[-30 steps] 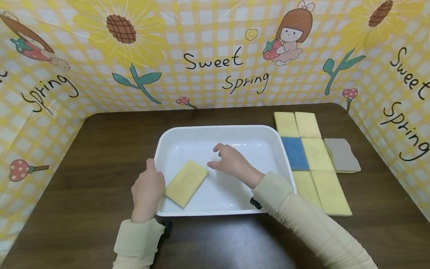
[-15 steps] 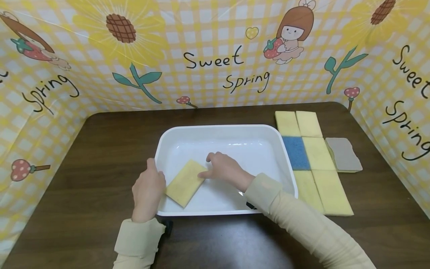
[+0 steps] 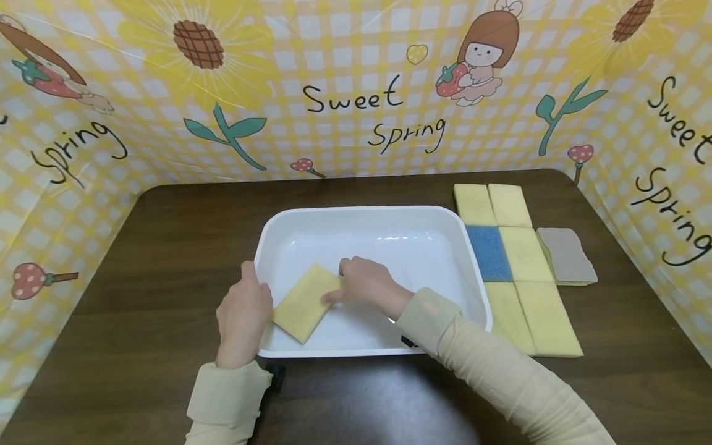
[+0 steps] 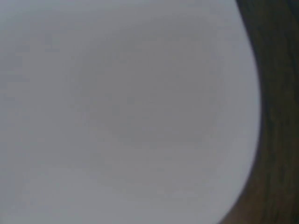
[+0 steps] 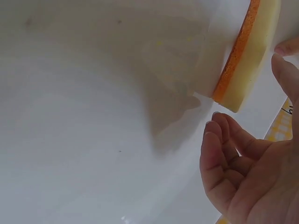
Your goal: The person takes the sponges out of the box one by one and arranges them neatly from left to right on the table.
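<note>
A yellow sponge (image 3: 305,306) lies slanted in the left part of a white tray (image 3: 384,343). In the right wrist view the sponge (image 5: 247,58) shows an orange layer beneath the yellow one. My left hand (image 3: 245,315) grips the tray's left rim; some of its fingers are hidden. The left wrist view shows only the blurred white tray (image 4: 140,116). My right hand (image 3: 367,283) is around the right end of the sponge, thumb at one side and bent fingers at the other. In the right wrist view this right hand (image 5: 252,172) leaves a small gap between fingertips and sponge.
Right of the tray, several yellow sponge pieces (image 3: 547,318) lie in a block with one blue piece (image 3: 488,253). A grey, wavy-edged pad (image 3: 567,254) lies beside them. The brown table (image 3: 150,278) ends at a patterned cloth wall (image 3: 356,55).
My right hand has come left and nearer, from above the tray's middle to the sponge's right end. My left hand and the sponge have stayed in place.
</note>
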`<state>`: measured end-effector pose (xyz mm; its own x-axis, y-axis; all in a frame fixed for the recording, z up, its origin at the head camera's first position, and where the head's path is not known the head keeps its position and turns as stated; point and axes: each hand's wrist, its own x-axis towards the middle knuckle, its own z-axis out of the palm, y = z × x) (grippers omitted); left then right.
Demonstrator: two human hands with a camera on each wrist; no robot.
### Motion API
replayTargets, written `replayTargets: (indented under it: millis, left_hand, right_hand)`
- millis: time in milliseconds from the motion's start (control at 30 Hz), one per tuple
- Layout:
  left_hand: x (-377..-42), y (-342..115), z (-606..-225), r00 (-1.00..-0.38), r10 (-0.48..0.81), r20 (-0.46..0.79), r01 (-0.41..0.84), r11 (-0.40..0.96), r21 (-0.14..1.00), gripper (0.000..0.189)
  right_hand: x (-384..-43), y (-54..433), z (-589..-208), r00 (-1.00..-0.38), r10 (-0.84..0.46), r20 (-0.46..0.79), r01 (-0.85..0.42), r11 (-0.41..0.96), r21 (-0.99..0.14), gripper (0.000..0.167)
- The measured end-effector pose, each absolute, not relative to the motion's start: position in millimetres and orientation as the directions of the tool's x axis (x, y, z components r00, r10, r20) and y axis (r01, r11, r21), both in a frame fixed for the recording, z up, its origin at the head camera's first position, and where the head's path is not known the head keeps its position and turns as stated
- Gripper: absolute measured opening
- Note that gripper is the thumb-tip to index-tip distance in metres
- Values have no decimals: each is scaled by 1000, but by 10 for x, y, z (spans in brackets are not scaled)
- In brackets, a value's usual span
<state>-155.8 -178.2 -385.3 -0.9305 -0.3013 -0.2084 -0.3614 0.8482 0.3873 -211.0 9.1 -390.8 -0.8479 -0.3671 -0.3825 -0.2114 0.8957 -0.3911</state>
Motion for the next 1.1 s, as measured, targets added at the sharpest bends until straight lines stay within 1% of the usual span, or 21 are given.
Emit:
replayTargets:
  millis: [200,467,633,833,1100]
  left_hand:
    - [-1559,-1793,-3862,-929,-301,-214,-364,848,385,41]
    - [-1565,-1794,-3869,-930,-301,-212,-362,851,380,41]
    - [-1565,-1795,-3876,-931,-300,-210,-360,852,381,40]
    - [-1563,-1802,-3882,-933,-299,-202,-356,852,383,39]
    - [-1565,-1799,-3884,-934,-298,-199,-354,850,390,41]
  right_hand:
    - [-2105,74,-3919,-840,-368,-399,-218,902,-373,44]
    - [-2107,67,-3923,-830,-360,-426,-208,908,-362,42]
    - [-2096,67,-3923,-825,-361,-435,-189,902,-389,42]
    - [-2087,71,-3912,-836,-371,-406,-180,882,-436,43]
    - [-2108,86,-3910,-837,-396,-377,-172,846,-505,35]
